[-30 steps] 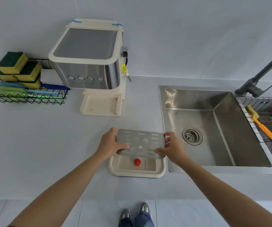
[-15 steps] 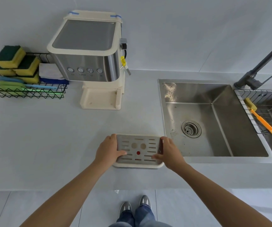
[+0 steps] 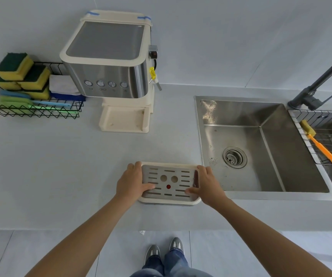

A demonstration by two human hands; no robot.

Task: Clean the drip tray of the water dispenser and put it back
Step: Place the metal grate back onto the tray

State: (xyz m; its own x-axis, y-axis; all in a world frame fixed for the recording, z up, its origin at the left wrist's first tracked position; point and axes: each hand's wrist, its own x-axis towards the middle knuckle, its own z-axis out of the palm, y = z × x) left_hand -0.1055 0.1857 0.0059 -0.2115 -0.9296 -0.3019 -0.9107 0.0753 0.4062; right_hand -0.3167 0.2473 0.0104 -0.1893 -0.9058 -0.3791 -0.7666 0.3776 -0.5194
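Observation:
The cream drip tray (image 3: 169, 200) lies on the counter near its front edge, with its slotted metal grate (image 3: 169, 181) seated in it and a red float showing through a hole. My left hand (image 3: 131, 181) holds the tray's left side, thumb resting on the grate. My right hand (image 3: 207, 183) holds the right side the same way. The water dispenser (image 3: 109, 62), cream and steel, stands at the back; its base recess (image 3: 124, 118) has nothing in it.
A steel sink (image 3: 261, 144) with a drain lies right of the tray, a dark faucet (image 3: 317, 84) behind it. A wire rack (image 3: 324, 136) holds an orange brush. A black basket (image 3: 31, 110) with sponges and cloths stands at the far left.
The grate was held tilted above the open tray; it has been lowered and now sits flat in the tray. Both hands came down with it to the tray's sides.

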